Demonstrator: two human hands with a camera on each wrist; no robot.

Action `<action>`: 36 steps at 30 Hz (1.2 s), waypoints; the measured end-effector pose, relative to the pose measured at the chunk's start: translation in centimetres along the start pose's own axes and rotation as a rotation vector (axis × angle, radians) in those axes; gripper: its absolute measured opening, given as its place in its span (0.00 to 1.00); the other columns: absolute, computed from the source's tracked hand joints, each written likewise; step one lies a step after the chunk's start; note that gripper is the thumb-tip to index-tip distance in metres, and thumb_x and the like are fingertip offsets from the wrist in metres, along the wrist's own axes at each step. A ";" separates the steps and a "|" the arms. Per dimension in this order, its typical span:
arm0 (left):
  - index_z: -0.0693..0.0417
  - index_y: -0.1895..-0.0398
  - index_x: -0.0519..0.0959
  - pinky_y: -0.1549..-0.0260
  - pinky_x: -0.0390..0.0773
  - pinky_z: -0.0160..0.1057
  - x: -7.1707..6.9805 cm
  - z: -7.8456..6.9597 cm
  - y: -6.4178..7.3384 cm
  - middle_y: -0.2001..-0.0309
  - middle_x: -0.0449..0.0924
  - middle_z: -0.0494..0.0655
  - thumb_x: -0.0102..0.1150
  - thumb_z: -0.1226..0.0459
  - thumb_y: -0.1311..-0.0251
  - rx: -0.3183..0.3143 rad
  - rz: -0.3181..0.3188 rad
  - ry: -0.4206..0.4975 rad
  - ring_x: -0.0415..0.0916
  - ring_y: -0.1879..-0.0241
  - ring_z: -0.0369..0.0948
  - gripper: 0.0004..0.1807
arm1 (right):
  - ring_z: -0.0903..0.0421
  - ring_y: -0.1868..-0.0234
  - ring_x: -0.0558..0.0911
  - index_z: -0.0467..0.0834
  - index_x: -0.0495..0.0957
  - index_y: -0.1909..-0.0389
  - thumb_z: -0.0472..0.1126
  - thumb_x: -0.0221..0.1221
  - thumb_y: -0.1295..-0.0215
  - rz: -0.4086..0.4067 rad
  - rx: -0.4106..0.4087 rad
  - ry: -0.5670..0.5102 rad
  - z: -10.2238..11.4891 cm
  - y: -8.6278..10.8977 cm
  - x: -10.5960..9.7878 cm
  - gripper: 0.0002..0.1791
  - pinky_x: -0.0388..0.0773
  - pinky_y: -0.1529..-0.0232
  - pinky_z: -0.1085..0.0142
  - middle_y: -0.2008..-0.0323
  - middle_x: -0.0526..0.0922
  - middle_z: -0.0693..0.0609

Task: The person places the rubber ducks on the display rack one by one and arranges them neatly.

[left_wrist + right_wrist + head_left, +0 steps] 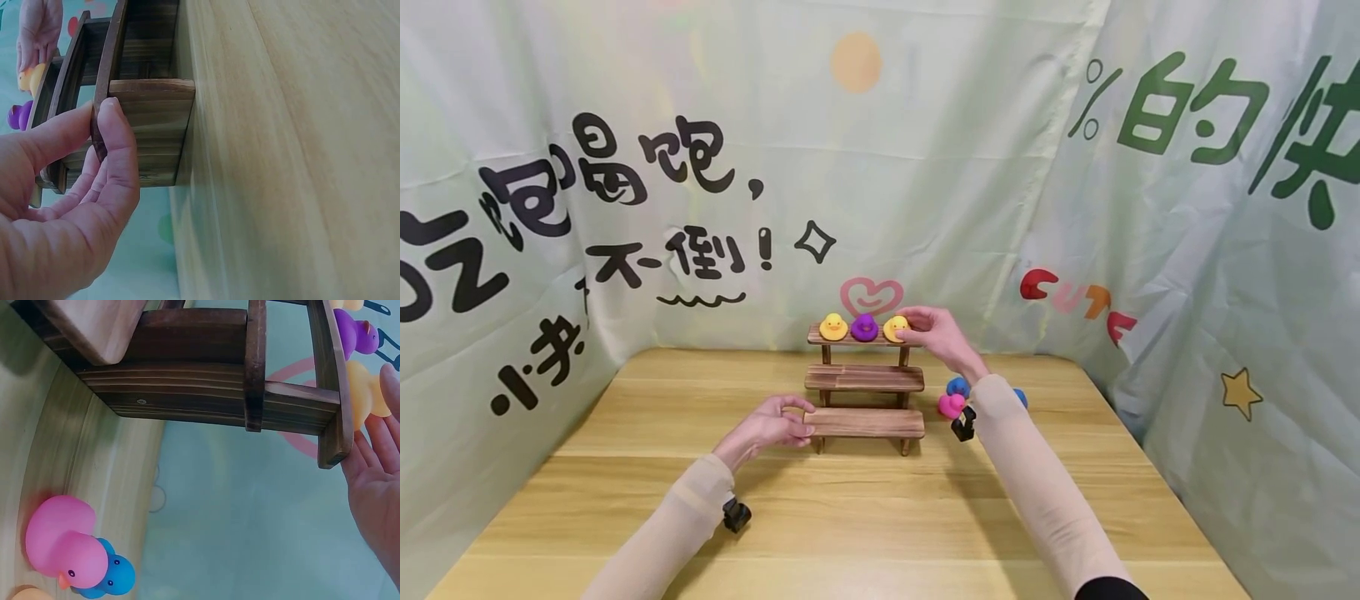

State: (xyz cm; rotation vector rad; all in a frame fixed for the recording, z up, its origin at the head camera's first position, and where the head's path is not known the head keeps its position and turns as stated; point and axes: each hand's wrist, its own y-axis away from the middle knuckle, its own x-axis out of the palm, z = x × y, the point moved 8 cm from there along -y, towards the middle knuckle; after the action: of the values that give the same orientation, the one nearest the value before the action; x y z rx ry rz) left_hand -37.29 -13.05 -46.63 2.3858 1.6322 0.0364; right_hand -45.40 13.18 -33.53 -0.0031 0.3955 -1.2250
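Observation:
A three-step wooden stand is set on the table. My left hand pinches the left end of its lowest step; in the left wrist view the thumb and forefinger lie on either face of the board. Up on the top step sit a yellow rubber duck, a purple rubber duck and, at the right end, a second yellow rubber duck. My right hand holds that right-hand duck between thumb and fingers. The duck's underside looks level with the step; contact there is hard to make out.
Right of the stand, a pink duck and a blue duck rest on the wooden table. Another blue thing is partly hidden behind the right sleeve. Printed cloth hangs behind and at both sides.

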 end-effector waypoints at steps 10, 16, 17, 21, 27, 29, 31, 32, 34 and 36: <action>0.69 0.41 0.67 0.62 0.88 0.40 0.0 -0.1 0.4 0.68 0.79 0.52 0.63 0.76 0.44 -0.006 -0.007 0.000 0.80 0.71 0.42 0.27 | 0.53 0.48 0.82 0.38 0.75 0.41 0.35 0.62 0.34 0.029 0.026 0.048 -0.1 0.1 0.3 0.21 0.83 0.44 0.56 0.45 0.81 0.39; 0.69 0.41 0.67 0.62 0.88 0.40 0.1 -0.2 0.3 0.68 0.78 0.52 0.63 0.76 0.44 -0.005 -0.008 -0.002 0.80 0.71 0.42 0.27 | 0.50 0.46 0.81 0.39 0.75 0.40 0.36 0.61 0.34 0.035 0.037 0.064 -0.1 0.0 0.2 0.21 0.84 0.45 0.60 0.45 0.81 0.40; 0.69 0.41 0.67 0.62 0.88 0.40 0.1 -0.3 0.3 0.68 0.78 0.52 0.63 0.76 0.44 -0.004 -0.007 -0.002 0.80 0.71 0.42 0.27 | 0.50 0.45 0.81 0.40 0.75 0.41 0.36 0.62 0.34 0.034 0.039 0.062 -0.1 0.0 0.1 0.21 0.84 0.46 0.60 0.45 0.81 0.40; 0.69 0.41 0.67 0.62 0.88 0.40 0.1 -0.2 0.2 0.68 0.79 0.52 0.63 0.76 0.44 -0.003 -0.004 -0.005 0.80 0.71 0.42 0.27 | 0.47 0.40 0.78 0.40 0.74 0.38 0.37 0.63 0.35 0.042 0.032 0.044 0.0 0.1 0.1 0.24 0.82 0.43 0.59 0.42 0.79 0.40; 0.69 0.41 0.67 0.64 0.88 0.38 0.1 0.1 0.2 0.67 0.81 0.54 0.62 0.76 0.44 -0.011 -0.005 -0.002 0.81 0.71 0.42 0.26 | 0.47 0.35 0.74 0.37 0.70 0.35 0.35 0.64 0.36 0.000 0.013 -0.013 -0.2 0.4 -0.2 0.28 0.78 0.37 0.59 0.37 0.76 0.42; 0.68 0.42 0.68 0.65 0.87 0.37 0.2 0.3 0.3 0.66 0.81 0.55 0.62 0.76 0.44 -0.015 -0.006 0.001 0.81 0.71 0.42 0.26 | 0.47 0.36 0.75 0.36 0.72 0.37 0.35 0.63 0.36 -0.025 0.008 -0.029 -0.3 0.6 -0.4 0.26 0.79 0.38 0.61 0.38 0.77 0.41; 0.67 0.42 0.68 0.67 0.87 0.37 0.3 0.4 0.4 0.66 0.81 0.55 0.62 0.76 0.44 -0.017 -0.002 -0.003 0.81 0.72 0.42 0.26 | 0.47 0.38 0.77 0.36 0.73 0.38 0.35 0.63 0.36 -0.044 0.002 -0.037 -0.4 0.7 -0.6 0.25 0.80 0.40 0.63 0.40 0.78 0.40; 0.67 0.42 0.68 0.68 0.87 0.37 0.3 0.3 0.4 0.66 0.81 0.55 0.62 0.75 0.43 -0.020 -0.001 -0.003 0.80 0.73 0.41 0.26 | 0.48 0.39 0.78 0.36 0.74 0.39 0.35 0.63 0.36 -0.056 -0.003 -0.032 -0.4 0.7 -0.8 0.24 0.80 0.40 0.64 0.40 0.79 0.40; 0.66 0.41 0.68 0.70 0.86 0.36 0.3 0.2 0.5 0.67 0.81 0.55 0.62 0.74 0.43 -0.016 0.001 -0.012 0.80 0.74 0.41 0.26 | 0.49 0.40 0.79 0.36 0.74 0.40 0.36 0.64 0.36 -0.069 -0.014 -0.024 -0.4 0.7 -1.0 0.24 0.80 0.41 0.65 0.41 0.79 0.41; 0.65 0.40 0.67 0.71 0.86 0.36 0.2 0.1 0.6 0.67 0.81 0.54 0.63 0.73 0.42 -0.011 0.003 -0.025 0.79 0.75 0.40 0.26 | 0.50 0.41 0.79 0.37 0.74 0.40 0.37 0.65 0.37 -0.079 -0.024 -0.017 -0.3 0.8 -1.3 0.25 0.80 0.40 0.65 0.42 0.80 0.42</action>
State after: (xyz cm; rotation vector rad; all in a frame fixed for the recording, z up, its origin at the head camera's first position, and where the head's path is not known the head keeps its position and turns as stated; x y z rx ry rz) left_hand -36.63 -13.06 -46.58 2.3708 1.6137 0.0165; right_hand -45.14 14.74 -33.60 -0.0502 0.3986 -1.2971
